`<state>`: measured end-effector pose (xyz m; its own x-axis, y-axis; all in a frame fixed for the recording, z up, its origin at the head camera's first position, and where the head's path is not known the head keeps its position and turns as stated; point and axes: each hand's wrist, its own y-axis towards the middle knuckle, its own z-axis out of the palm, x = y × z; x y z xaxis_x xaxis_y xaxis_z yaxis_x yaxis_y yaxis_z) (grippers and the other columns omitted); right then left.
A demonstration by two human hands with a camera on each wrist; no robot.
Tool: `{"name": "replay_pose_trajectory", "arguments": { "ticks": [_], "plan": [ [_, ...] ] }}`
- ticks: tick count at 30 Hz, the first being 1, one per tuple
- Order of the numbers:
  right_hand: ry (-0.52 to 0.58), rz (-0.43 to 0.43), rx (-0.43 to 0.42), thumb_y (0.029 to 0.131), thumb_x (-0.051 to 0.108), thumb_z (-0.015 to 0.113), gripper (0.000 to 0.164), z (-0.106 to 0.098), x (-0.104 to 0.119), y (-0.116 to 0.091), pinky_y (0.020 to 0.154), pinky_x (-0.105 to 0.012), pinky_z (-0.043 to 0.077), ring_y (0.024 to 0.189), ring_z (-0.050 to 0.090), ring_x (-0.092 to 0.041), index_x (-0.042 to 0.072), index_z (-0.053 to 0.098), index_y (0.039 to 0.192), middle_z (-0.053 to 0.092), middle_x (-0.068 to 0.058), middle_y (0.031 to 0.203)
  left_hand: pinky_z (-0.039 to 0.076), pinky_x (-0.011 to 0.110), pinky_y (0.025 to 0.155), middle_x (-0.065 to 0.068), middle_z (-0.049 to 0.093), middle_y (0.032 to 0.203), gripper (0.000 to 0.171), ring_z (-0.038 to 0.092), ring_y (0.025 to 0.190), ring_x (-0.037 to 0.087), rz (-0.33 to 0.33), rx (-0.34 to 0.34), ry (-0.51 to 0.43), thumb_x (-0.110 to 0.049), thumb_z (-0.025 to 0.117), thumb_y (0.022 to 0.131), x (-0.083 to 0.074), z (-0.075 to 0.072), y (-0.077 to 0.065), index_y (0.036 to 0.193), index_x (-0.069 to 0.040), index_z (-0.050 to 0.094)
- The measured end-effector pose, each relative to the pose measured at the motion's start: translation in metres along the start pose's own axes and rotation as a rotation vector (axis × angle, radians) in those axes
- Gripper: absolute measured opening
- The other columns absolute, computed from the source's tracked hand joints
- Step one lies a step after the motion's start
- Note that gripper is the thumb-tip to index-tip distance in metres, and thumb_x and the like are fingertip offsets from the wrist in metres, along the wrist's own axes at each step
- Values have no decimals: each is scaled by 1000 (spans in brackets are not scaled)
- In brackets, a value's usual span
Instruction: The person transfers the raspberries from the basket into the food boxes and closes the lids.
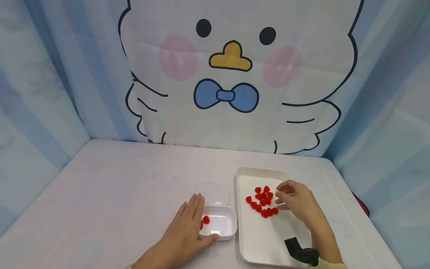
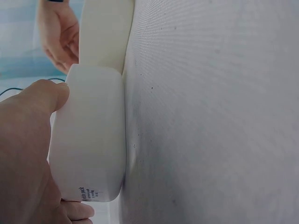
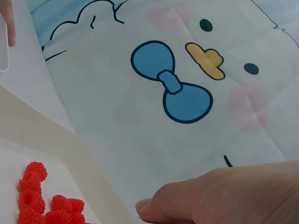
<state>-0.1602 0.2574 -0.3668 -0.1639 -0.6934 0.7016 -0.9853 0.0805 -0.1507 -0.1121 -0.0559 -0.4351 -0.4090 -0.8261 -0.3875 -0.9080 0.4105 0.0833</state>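
Note:
Several red raspberries (image 1: 263, 195) lie on the white tray (image 1: 262, 243). Some form a curved row, with a cluster and two single ones above it. My right hand (image 1: 299, 201) hovers at the right of the berries, fingers loosely bent, with no berry showing in them. Flat along the left side of a small white box (image 1: 223, 224) lies my left hand (image 1: 186, 228), fingers extended and thumb at the near rim. Inside the box are a raspberry (image 1: 206, 219) and part of another beside my fingers. The left wrist view shows the box wall (image 2: 88, 135) with small print.
A clear plastic lid (image 1: 213, 192) lies just behind the box. The tray stands right beside the box, on a pale table (image 1: 134, 179). Behind the table hangs a curtain (image 1: 228, 127) with a cartoon bird; blue-striped curtains flank both sides.

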Motion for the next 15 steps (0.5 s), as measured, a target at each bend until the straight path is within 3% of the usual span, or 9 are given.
{"name": "replay_pose_trajectory", "arguments": {
  "ticks": [6,15],
  "plan": [
    [-17,48,30,98,14,58,32,1,-4,3,72,-34,62,80,72,-19,-6,54,123,66,-25,108,25,53,121,18,30,161,101,25,151,33,14,-27,3,-70,53,88,1,1,-1,153,2,26],
    [-68,87,43,97,14,61,32,3,-8,5,70,-32,62,73,68,-14,-5,54,122,67,-19,100,23,52,122,18,27,162,102,23,152,32,-2,-6,-9,-70,53,88,2,1,-3,154,2,24]
  ]
}}
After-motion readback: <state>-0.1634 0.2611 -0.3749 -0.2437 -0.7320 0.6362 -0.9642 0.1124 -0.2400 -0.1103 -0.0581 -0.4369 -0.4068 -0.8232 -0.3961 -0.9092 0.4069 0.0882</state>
